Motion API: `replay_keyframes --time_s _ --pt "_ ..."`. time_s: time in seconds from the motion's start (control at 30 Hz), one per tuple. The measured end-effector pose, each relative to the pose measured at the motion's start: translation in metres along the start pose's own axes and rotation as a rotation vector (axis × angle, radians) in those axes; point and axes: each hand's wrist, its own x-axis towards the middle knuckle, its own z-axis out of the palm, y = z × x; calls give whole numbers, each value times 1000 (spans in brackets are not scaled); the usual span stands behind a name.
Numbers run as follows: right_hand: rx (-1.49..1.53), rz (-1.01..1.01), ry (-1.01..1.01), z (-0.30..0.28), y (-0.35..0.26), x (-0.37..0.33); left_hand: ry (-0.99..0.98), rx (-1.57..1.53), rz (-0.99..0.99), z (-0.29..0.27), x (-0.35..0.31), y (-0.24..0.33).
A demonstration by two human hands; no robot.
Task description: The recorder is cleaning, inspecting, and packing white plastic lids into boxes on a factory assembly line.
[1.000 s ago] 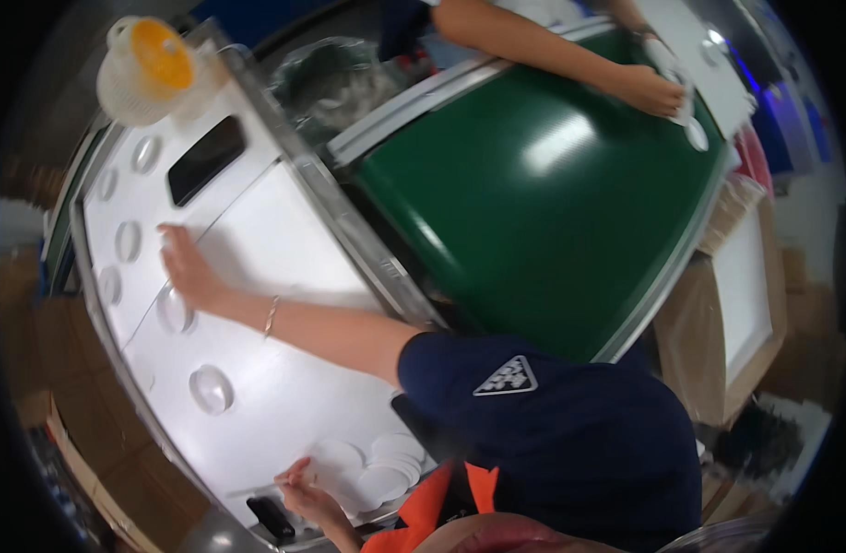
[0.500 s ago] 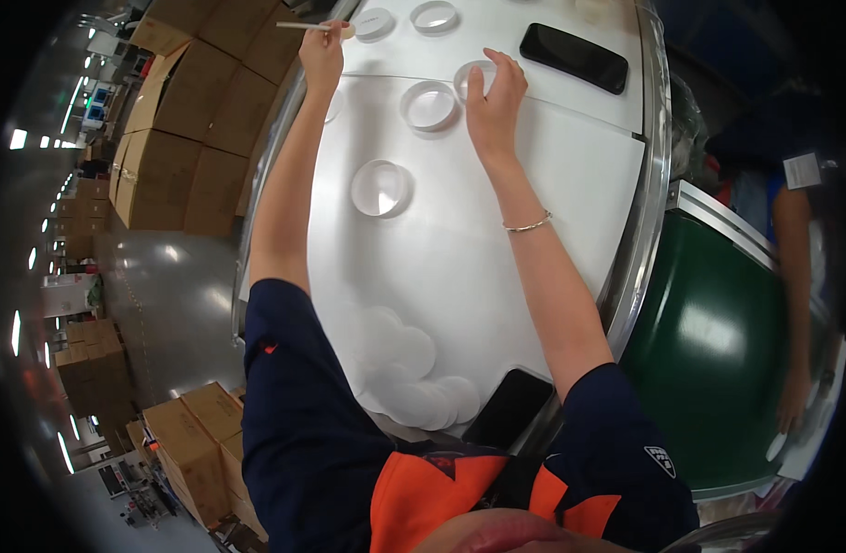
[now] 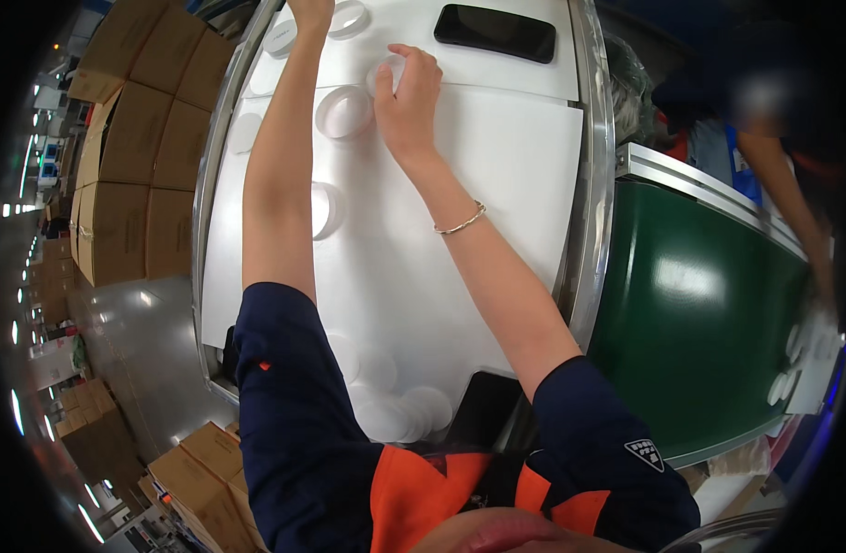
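My left hand (image 3: 310, 11) reaches to the far edge of the view, where its fingers are cut off, so what it holds is out of sight. At the far middle, my right hand (image 3: 410, 103) has its thumb and fingers apart over a shallow round translucent dish (image 3: 375, 76), partly covering it; whether it touches the dish is unclear. Just left of that stands another round dish (image 3: 343, 112). A third dish (image 3: 325, 210) is partly behind my left forearm. Near my left hand are a white round piece with print (image 3: 281, 39) and another round dish (image 3: 350, 18).
A black phone (image 3: 495, 33) lies far right on the white tabletop (image 3: 496, 221), another black device (image 3: 484, 407) near my body. Thin white discs (image 3: 390, 417) overlap nearby. Right of the metal rail are a green belt (image 3: 699, 323) and a co-worker's arm (image 3: 784, 184). Cardboard boxes (image 3: 132, 138) stand left.
The view has shifted, so the tabletop sits further left and higher. My left hand, which held a thin pale stick, has partly left the view. My right hand stays over the same dish.
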Motion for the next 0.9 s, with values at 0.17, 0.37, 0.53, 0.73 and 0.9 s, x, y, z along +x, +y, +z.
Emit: replay_keyframes --time_s 0.17,0.37,0.53,0.73,0.9 --pt "-43 9 -1 -6 16 0 -316 512 -119 18 -61 19" --pt "-8 -37 51 -8 -3 7 -55 -8 76 -39 -38 76" --pt "247 52 228 -8 -1 12 -352 -336 29 -90 -117 168" --pt "360 183 217 -1 -23 13 -820 -377 -206 -219 -230 265" --pt "285 152 153 -15 -3 13 -897 -445 -207 -282 -351 289"
